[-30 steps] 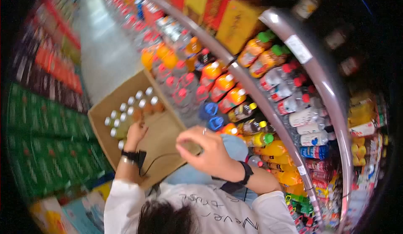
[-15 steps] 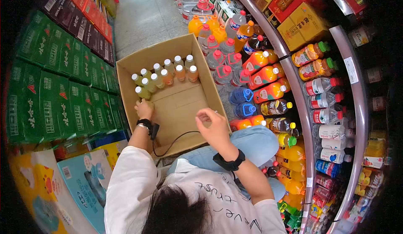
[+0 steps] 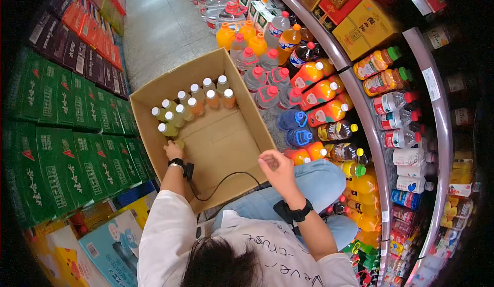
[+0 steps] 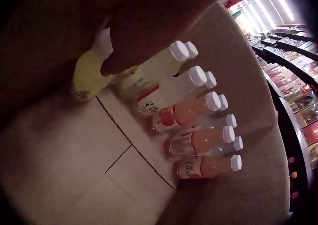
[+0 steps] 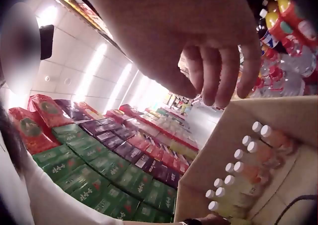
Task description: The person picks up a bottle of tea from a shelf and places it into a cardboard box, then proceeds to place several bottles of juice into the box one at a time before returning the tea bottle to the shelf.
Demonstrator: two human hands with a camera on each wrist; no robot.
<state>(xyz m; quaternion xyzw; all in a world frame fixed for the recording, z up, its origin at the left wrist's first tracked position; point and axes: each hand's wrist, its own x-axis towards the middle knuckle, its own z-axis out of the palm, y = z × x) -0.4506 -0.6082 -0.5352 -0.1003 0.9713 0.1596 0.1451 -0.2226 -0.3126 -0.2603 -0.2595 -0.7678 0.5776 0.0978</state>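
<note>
In the open cardboard box [image 3: 252,127], my left hand [image 3: 174,150] grips a pale yellow drink bottle [image 4: 87,78] low near the left wall. The fingers cover much of that bottle, and its cap is hidden. Beyond it, white-capped bottles stand in two rows, with yellow-green ones [image 3: 168,129] closest to the hand and orange ones [image 3: 228,99] farther along. My right hand [image 3: 278,167] hovers by the box's near right rim, its fingers loosely curled with nothing in them.
Green cartons [image 3: 59,166] are stacked along the left. Large water bottles [image 3: 266,96] and shelved drinks [image 3: 327,113] line the right side. A black cable [image 3: 226,176] loops across the box's near end. Bent knees in light jeans [image 3: 314,181] sit beside the box.
My left hand has gone from beside the middle of the bottle rows to their near left end, where it grips the yellow bottle. My right hand has moved toward the box rim. The head view has shifted.
</note>
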